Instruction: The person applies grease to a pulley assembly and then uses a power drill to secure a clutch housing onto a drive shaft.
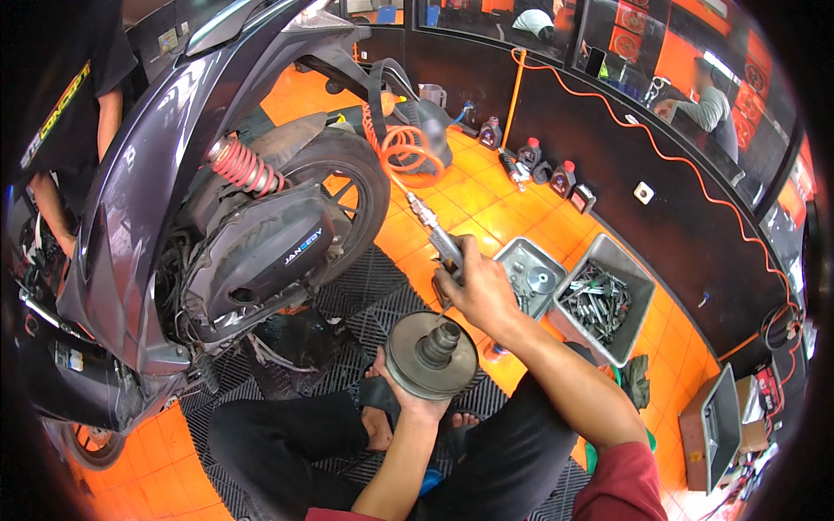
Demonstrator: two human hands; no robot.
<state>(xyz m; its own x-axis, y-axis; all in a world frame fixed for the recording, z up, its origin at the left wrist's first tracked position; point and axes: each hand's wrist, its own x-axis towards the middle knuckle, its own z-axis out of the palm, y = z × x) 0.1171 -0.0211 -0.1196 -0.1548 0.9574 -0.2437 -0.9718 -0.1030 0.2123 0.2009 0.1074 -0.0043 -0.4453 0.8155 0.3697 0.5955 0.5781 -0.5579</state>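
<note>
My left hand (419, 404) grips a round metal scooter clutch pulley (404, 352) from below, its stepped central hub pointing up. In my right hand (482, 291) is an air blow gun (446, 248), fingers wrapped round its body. Its thin nozzle points down at the pulley face beside the hub; whether the tip touches is hard to tell. A coiled orange air hose (407, 158) runs to the gun's fitting from behind. My fingers under the pulley are mostly hidden.
A dark grey scooter (139, 208) stands at the left, beside another person (74, 113). Right of me are a metal tray (519, 253) with parts and a grey bin (643, 300) of tools. Several bottles (563, 178) line the wall. Black ribbed matting (373, 282) lies under me.
</note>
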